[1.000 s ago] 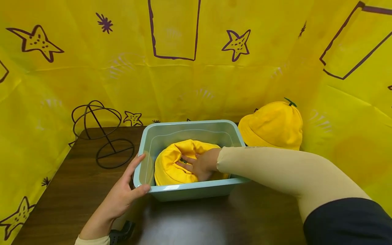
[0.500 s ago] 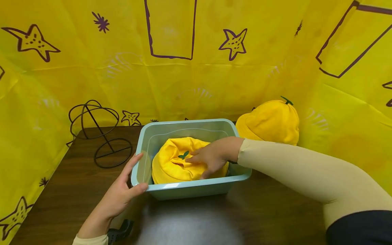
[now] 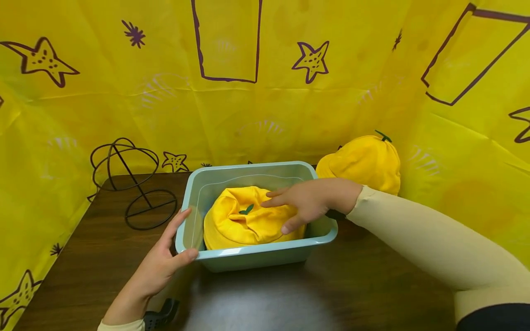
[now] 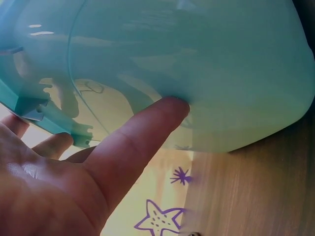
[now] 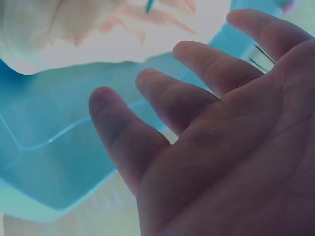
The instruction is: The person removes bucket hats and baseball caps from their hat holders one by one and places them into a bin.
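Note:
A pale blue-green plastic bin (image 3: 252, 262) stands on the table, its inside wall and outer side also filling much of the left wrist view. In it lies a crumpled yellow hat (image 3: 232, 230) with a small green leaf on top. My left hand (image 3: 159, 262) grips the bin's front left corner, thumb on the front rim and fingers along the left side. Over the right part of the hat my right hand (image 3: 316, 200) hovers with spread fingers, holding nothing. In the right wrist view, its fingers (image 5: 157, 98) are apart from the hat and the bin wall.
A second yellow hat (image 3: 364, 161) with a green sprout sits behind the bin on the right. A black wire hat stand (image 3: 141, 191) is at the left back. Yellow printed cloth (image 3: 165, 115) encloses the dark wooden table (image 3: 83, 257) at the back and sides.
My right hand has drawn out of the hat's middle, up and to the right, uncovering the green leaf. My left hand stays on the bin's corner.

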### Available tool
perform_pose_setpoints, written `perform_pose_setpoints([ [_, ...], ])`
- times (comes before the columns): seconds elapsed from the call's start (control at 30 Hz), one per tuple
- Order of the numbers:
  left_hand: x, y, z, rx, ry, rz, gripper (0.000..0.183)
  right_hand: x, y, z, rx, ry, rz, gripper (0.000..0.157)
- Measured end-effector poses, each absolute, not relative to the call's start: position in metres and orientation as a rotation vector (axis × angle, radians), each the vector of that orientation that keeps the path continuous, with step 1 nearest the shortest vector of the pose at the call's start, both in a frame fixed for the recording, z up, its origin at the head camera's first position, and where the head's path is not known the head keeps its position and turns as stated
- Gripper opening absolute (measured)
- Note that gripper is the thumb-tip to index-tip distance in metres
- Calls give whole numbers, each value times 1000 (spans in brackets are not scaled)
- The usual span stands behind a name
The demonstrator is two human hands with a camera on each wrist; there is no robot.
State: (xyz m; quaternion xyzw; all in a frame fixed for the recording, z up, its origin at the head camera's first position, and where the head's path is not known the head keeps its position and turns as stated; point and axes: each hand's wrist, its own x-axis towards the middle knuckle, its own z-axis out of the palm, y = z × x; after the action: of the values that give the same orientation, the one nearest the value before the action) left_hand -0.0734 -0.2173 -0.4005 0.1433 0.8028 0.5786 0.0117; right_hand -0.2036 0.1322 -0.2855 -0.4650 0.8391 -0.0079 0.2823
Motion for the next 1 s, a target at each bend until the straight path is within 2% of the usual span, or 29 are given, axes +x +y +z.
perform_pose_setpoints([
  [0.33, -72, -219, -401, 425, 2498, 1797, 84, -189, 174, -275, -1403, 2461, -459, 82],
  [0.57, -72, -219, -400, 434, 2503, 1799, 85, -178, 216, -284, -1315, 2719, -756, 79],
  [0.8, -72, -219, -400, 426, 2524, 1777, 85, -168, 251, -298, -1097, 2891, -1164, 84],
  [1.0, -72, -219, -399, 431, 2515, 1776, 85, -160, 278, -298, -655, 2957, -1612, 94],
])
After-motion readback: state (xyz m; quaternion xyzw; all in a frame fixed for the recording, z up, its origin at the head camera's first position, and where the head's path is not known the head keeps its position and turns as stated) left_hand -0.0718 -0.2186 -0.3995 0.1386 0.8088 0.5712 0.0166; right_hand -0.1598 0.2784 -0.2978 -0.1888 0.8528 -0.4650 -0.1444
